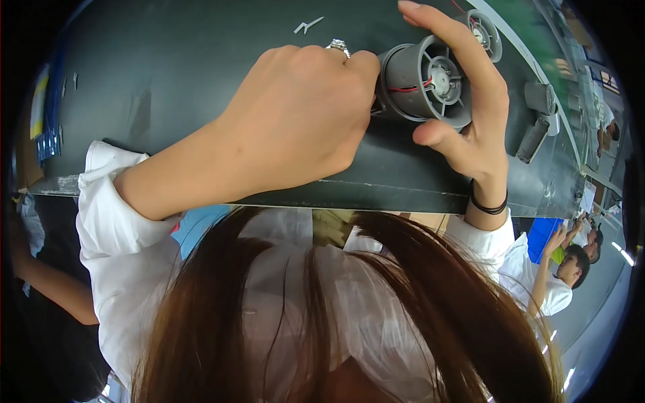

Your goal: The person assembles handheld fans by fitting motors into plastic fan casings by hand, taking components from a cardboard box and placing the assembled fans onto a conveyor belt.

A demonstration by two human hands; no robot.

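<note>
A grey cylindrical fan housing (402,84) sits between my hands at the upper middle, its open end turned right. Ribs, a pale round hub and red and black wires show inside it. Closed into a fist, my left hand (306,107) is up against the housing's left side. Its fingertips and whatever they grip are hidden behind the knuckles. Around the right end of the housing, my right hand (480,101) is spread, thumb below and index finger above, wide apart. Whether its hidden fingers touch the housing I cannot tell.
A second grey fan housing (485,37) with a red wire stands at the far right. Grey curved parts (537,121) lie beyond my right wrist. A small white forked piece (309,25) rests on the dark table (181,67). Co-workers (568,269) are at the right.
</note>
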